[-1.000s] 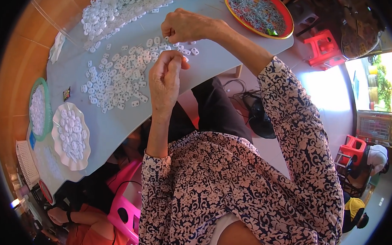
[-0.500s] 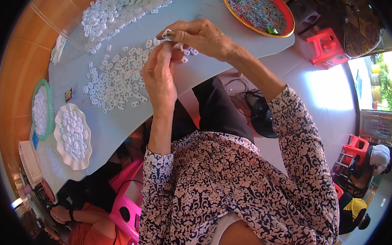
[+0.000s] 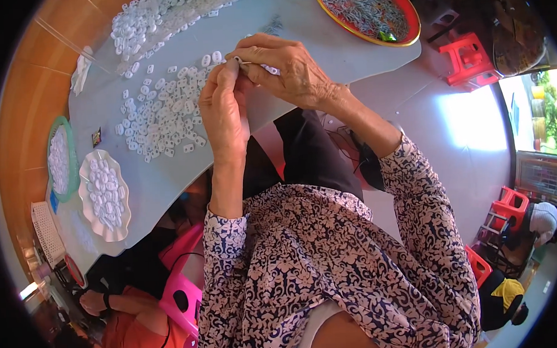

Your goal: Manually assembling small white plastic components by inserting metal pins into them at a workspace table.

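Pinching small white piece [image 3: 241,62], left hand [image 3: 223,111], right hand [image 3: 284,71], fingertips touching

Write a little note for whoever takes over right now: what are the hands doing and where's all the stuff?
Left hand and right hand meet above the grey table, pinching one small white piece together.
Loose white pieces lie spread beside the hands, more in a white scalloped dish and a green dish.
The red-rimmed tray holds small greyish bits.
Most pieces lie loose, unsorted.
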Motion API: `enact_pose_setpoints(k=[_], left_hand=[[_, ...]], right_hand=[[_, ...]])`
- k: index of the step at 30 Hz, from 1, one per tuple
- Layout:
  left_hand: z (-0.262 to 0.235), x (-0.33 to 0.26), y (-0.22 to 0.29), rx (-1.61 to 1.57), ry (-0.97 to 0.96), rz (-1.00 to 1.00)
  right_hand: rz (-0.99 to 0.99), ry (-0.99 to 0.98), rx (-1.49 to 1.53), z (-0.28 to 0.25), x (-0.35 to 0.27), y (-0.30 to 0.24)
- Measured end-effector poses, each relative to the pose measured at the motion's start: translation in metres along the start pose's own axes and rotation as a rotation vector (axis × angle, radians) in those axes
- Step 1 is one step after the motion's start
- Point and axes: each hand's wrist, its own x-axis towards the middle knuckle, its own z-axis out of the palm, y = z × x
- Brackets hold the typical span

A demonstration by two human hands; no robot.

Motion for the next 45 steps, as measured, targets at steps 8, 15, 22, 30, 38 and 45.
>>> enact_pose_setpoints(k=[8, 15, 22, 30, 38, 45], left_hand=[[-0.004, -0.003, 0.003, 0.365, -0.163, 0.176], [-0.004, -0.006, 0.000, 0.433, -0.181, 0.219], [-0.017, -0.010, -0.005, 0.247, -0.189, 0.111], [-0.015, -0.017, 0.000, 0.198, -0.223, 0.063], [-0.009, -0.022, 0.008, 0.238, -0.252, 0.029], [-0.013, -0.020, 0.007, 0.265, -0.258, 0.019]], right_hand=[[0.314, -0.067, 0.268, -0.022, 0.004, 0.000], [0.421, -0.098, 0.434, -0.014, 0.003, -0.004], [0.332, -0.204, 0.064, -0.023, 0.024, 0.010], [0.122, -0.132, -0.523, -0.032, 0.081, 0.096], [0.004, -0.223, -0.728, -0.025, 0.084, 0.105], [-0.040, -0.250, -0.625, -0.023, 0.076, 0.078]])
